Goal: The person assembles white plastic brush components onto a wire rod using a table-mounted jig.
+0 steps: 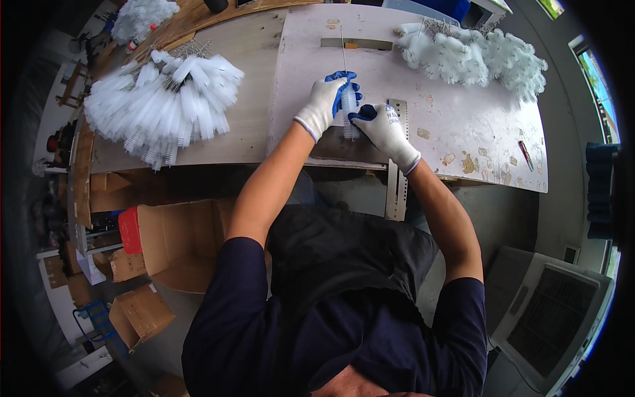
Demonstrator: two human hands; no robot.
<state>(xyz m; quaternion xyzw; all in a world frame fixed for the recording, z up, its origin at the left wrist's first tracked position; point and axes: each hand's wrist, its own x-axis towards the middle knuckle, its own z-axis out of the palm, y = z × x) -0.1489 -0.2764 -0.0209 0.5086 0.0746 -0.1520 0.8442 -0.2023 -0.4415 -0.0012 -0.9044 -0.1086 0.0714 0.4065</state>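
In the middle of the table's near edge I hold one bottle brush [350, 106] with white translucent bristles and a thin wire stem pointing away from me. My left hand [323, 102], in a white knitted glove with blue-coated fingers, is closed round its upper part, where stem and bristles meet. From the right, my right hand [387, 130], gloved alike, has its fingers curled in against the side of the bristles; the fingertips' exact grip is partly hidden. The brush's bristled near end sticks out below both hands.
Many straight white brushes [175, 99] lie fanned out at left, fluffier ones [456, 56] at back right. A perforated metal strip [397, 192] juts over the near edge. A small red-handled tool [526, 155] lies at right. An open cardboard box [182, 238] stands below left.
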